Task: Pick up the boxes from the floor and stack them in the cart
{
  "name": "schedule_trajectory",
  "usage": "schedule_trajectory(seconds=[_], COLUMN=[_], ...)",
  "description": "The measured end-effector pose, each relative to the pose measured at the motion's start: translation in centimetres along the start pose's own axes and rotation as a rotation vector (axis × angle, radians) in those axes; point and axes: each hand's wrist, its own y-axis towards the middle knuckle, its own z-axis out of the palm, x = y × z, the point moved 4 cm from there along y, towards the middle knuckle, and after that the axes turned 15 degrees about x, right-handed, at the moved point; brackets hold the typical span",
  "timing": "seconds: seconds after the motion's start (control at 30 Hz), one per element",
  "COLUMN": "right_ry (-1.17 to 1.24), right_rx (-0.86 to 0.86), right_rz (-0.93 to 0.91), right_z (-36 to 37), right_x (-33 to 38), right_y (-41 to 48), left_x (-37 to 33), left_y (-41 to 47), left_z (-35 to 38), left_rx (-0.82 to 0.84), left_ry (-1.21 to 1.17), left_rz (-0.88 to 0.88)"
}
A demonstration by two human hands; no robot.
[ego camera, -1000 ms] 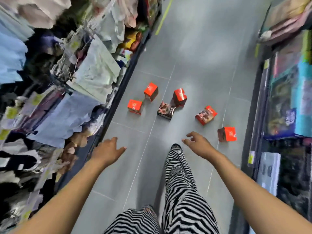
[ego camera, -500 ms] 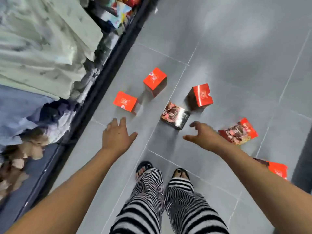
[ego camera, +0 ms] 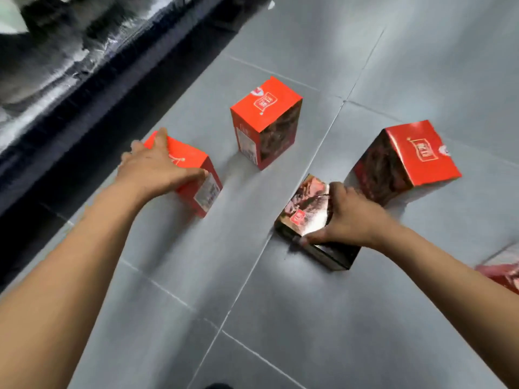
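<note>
On the grey floor (ego camera: 280, 304), the left hand (ego camera: 157, 169) grips a red box (ego camera: 202, 181) from above; the right hand (ego camera: 351, 220) clasps a dark box (ego camera: 306, 214). Two more boxes (ego camera: 266, 122) stand beyond.

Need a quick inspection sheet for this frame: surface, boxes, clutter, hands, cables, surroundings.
Surface: grey tiled floor, pale grout lines.
Job's things: four red boxes in full view; upright box, tilted box, a fifth box cut off at right edge. Cart not in view.
Clutter: nothing seen.
Grippers: left hand spread over the left box; right hand gripping the flat box.
Cables: nothing seen.
Surroundings: dark shelf base at left, blurred.
</note>
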Motion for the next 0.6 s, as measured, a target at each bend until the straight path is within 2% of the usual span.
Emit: schedule_trajectory(seconds=[0.2, 0.3, 0.37, 0.5, 0.6], right_ry=[0.137, 0.436, 0.618, 0.812, 0.944], right_rx=[-0.309, -0.553, -0.677, -0.732, -0.754], right_rz=[-0.097, -0.192, -0.194, -0.196, -0.2], right_z=[1.9, 3.0, 3.6, 5.1, 7.5], right_x=[-0.6, -1.0, -0.9, -0.1, -0.4], right_y=[-3.3, -3.9, -3.6, -3.3, -3.9], left_x=[-2.5, -4.2, -5.2, -6.3, -6.2], left_y=[-3.6, -4.9, -5.4, -6.1, -7.2], left_z=[2.2, 3.6, 3.9, 3.7, 4.6], left_rx=[-0.054, -0.062, -0.055, 0.035, 0.084], left_ry=[0.018, 0.072, 0.105, 0.159, 0.179], left_rz=[0.046, 0.025, 0.002, -0.07, -0.03])
